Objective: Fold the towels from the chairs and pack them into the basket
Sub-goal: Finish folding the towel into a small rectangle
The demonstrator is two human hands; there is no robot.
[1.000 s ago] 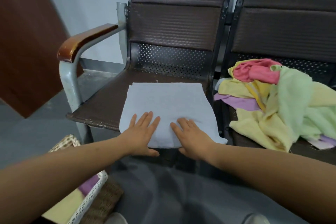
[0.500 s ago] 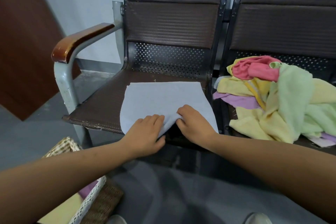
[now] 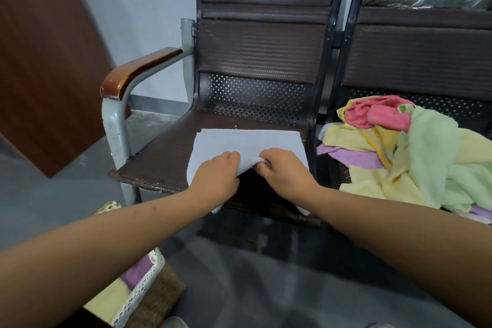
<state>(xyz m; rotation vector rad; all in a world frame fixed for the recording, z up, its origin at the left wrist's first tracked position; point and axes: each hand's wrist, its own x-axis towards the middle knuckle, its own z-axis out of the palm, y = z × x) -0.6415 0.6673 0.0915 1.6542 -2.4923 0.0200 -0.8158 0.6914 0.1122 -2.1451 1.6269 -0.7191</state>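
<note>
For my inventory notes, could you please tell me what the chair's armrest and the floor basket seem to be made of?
The armrest looks like varnished wood: glossy reddish-brown with highlights, on a grey-painted metal tube. The basket seems woven wicker, matte brown plaiting, with a white perforated fabric liner.

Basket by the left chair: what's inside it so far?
Inside the basket, a purple towel and a pale yellow towel show. The left forearm covers most of the interior, so anything else in there is hidden.
</note>
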